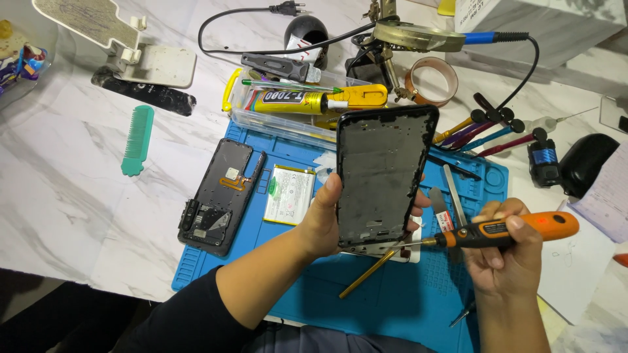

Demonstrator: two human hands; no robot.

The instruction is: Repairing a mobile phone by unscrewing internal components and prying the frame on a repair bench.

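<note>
The left hand [325, 219] is closed around a black rectangular phone frame [383, 173], thumb on its near edge, fingers curled behind the far edge, holding it upright above a blue silicone work mat [392, 297]. The right hand [504, 252] grips an orange-handled screwdriver [504, 230], its metal tip touching the frame's lower corner. Just left of the left hand lies a white flat battery [290, 194]; further left, a black phone back housing [219, 195].
</note>
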